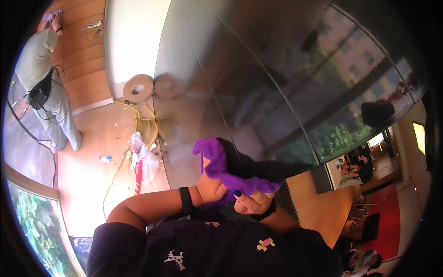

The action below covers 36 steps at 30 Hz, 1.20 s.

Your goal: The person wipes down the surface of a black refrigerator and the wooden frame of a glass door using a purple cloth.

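A purple cloth (217, 159) hangs bunched in front of my chest, close to a glossy dark panelled wall (230, 69). My left hand (212, 188) is wrapped in part by the cloth and grips it from the left. Lower and to the right, my right hand (253, 201) has its fingers curled on the cloth's lower edge. Dark bands circle both wrists. Folds of the cloth cover some of my left fingers.
At the far left a person (44, 78) holds a cloth against a wooden panelled wall (83, 51). On the floor lie a brown ring-shaped roll (138, 88), a clear plastic bag (146, 161), a red rod (138, 177) and yellow cords. A seated person (362, 167) is at right.
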### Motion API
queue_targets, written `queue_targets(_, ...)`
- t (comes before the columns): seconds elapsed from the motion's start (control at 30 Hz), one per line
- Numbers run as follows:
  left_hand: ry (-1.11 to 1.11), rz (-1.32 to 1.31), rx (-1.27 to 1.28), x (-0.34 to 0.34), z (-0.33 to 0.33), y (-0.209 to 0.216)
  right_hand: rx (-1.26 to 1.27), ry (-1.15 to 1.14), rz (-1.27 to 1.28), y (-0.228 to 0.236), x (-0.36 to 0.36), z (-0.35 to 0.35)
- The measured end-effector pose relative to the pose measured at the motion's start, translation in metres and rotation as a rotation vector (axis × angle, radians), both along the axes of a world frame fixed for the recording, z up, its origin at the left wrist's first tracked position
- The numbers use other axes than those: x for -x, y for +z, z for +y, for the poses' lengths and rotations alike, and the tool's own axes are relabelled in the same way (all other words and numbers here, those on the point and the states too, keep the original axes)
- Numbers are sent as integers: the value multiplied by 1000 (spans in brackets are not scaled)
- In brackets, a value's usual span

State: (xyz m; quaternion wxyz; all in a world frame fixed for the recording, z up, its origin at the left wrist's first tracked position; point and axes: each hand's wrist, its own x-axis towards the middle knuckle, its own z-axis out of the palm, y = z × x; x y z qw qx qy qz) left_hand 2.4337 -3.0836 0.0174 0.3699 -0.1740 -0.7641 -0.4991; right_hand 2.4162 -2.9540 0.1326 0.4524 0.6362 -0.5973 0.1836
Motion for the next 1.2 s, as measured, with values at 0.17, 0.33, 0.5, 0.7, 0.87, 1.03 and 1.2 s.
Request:
queue_targets(0.17, -161, 65, 222, -15, 4, 26, 76, 97, -170, -27, 11, 1)
queue_targets(0.33, -78, 167, 409, -13, 9, 46, 45, 74, -184, -40, 19, -6)
queue_targets(0.5, -37, 263, 282, -7, 13, 50, 43, -5, -205, -36, 29, 2)
queue_targets(0.7, 34, 242, 296, -2, 14, 31, 9, 16, -178, -39, 38, -1)
queue_targets(0.87, 128, 220, 256, -2, 11, 43, -14, 10, -196, -48, 52, 6)
queue_targets(1.03, 235, 218, 409, -11, 12, 32, -30, 28, -202, -52, 63, 15)
queue_targets(1.2, 247, 143, 451, -20, 17, 55, 18, 93, -149, -54, 83, 22)
